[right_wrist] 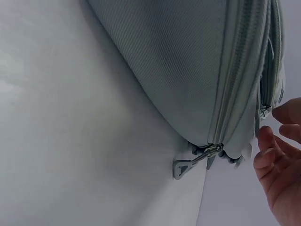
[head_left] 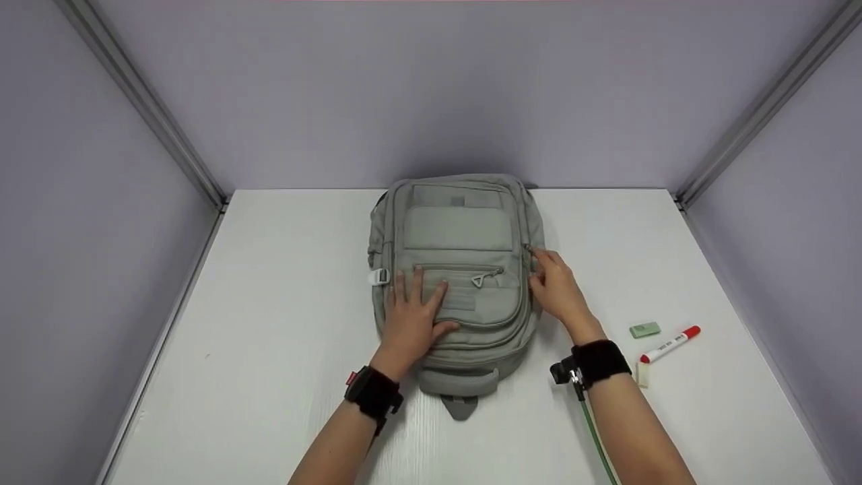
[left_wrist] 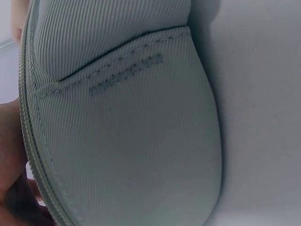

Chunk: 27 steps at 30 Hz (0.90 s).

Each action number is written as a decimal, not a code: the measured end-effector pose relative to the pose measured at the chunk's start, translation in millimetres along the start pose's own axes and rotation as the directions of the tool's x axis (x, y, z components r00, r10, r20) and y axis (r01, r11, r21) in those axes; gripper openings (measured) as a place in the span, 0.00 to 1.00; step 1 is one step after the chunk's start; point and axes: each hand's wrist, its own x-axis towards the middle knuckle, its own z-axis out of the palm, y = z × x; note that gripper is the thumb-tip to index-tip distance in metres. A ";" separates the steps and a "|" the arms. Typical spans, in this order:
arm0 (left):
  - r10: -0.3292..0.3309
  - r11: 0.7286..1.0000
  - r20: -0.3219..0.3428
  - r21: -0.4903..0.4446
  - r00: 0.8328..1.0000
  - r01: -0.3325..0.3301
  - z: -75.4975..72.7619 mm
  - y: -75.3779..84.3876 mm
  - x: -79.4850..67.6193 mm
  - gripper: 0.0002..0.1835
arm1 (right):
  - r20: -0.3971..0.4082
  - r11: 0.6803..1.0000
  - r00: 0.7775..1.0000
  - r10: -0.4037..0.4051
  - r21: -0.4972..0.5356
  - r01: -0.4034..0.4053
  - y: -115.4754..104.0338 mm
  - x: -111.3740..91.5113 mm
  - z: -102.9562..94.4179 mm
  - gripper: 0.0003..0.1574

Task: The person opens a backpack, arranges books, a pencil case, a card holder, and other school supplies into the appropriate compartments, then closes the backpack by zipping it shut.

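A grey-green backpack [head_left: 458, 229] lies on the white table, its carry handle [head_left: 461, 384] towards me. My left hand [head_left: 407, 330] rests on the lower left of its front with the fingers spread. At the bag's right edge, my right hand [head_left: 559, 286] pinches a zipper pull [right_wrist: 264, 112], partly hidden by the fingertips. A second zipper pull [right_wrist: 182, 168] with a triangular loop hangs lower on the side in the right wrist view. Another triangular pull [head_left: 479, 279] lies on the front pocket. The left wrist view shows the bag's side fabric and a curved zipper [left_wrist: 29, 127].
To the right on the table are a green eraser [head_left: 644, 329], a white marker with red ends [head_left: 670, 344] and a small cream block [head_left: 642, 375]. A white buckle [head_left: 379, 277] sits on the bag's left side. Pale panels [head_left: 458, 87] stand behind and at both sides.
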 end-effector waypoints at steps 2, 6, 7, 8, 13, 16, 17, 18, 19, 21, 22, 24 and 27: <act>0.001 1.000 0.000 -0.003 1.000 -0.001 -0.6 0.1 -0.3 0.43 | -0.002 0.999 1.000 0.031 0.011 -0.030 -2.0 0.3 2.7 0.28; 0.007 1.000 -0.020 -0.006 1.000 -0.007 0.1 0.1 -0.9 0.43 | -0.054 0.997 0.995 0.078 -0.020 -0.079 -4.8 0.4 8.3 0.21; 0.008 1.000 -0.025 -0.004 1.000 -0.009 0.4 0.0 -1.1 0.43 | -0.071 0.996 0.994 0.080 -0.033 -0.083 -4.9 0.4 9.7 0.18; 0.010 1.000 -0.029 -0.004 1.000 -0.010 0.7 0.0 -1.2 0.43 | -0.087 0.996 0.993 0.076 -0.043 -0.080 -4.8 0.4 11.0 0.17; 0.012 1.000 -0.027 -0.003 1.000 -0.012 1.8 0.6 -0.8 0.43 | -0.155 0.997 0.988 -0.009 -0.076 -0.003 -5.1 -3.4 12.3 0.14; 0.008 1.000 -0.009 -0.004 1.000 -0.008 3.0 0.5 -0.9 0.43 | -0.165 0.995 0.985 -0.058 -0.093 0.043 -6.9 -8.8 10.5 0.13; 0.007 1.000 -0.003 0.000 1.000 -0.007 3.5 0.5 -0.8 0.43 | -0.162 0.993 0.984 -0.067 -0.102 0.051 -7.5 -10.6 9.7 0.13; 0.005 1.000 0.000 0.003 1.000 -0.005 4.1 0.4 -0.6 0.43 | -0.156 0.992 0.985 -0.075 -0.111 0.058 -8.1 -12.7 9.2 0.13; 0.003 1.000 0.001 0.006 1.000 -0.004 4.7 0.3 -0.5 0.43 | -0.150 0.991 0.985 -0.079 -0.118 0.062 -8.8 -14.8 8.8 0.12; 0.003 1.000 -0.001 0.012 1.000 -0.003 6.2 0.1 -0.6 0.43 | -0.135 0.988 0.987 -0.085 -0.138 0.067 -9.6 -19.2 8.3 0.12; 0.004 1.000 -0.004 0.012 1.000 -0.004 7.1 0.2 -0.8 0.43 | -0.130 0.987 0.988 -0.087 -0.146 0.068 -10.1 -21.7 8.1 0.12; 0.007 1.000 -0.007 0.008 1.000 -0.007 8.7 0.4 -1.4 0.43 | -0.119 0.985 0.989 -0.089 -0.161 0.069 -10.7 -26.6 7.8 0.12; 0.006 1.000 -0.001 0.004 1.000 -0.006 9.4 0.6 -2.7 0.44 | -0.114 0.982 0.988 -0.102 -0.170 0.082 -12.2 -33.6 7.1 0.12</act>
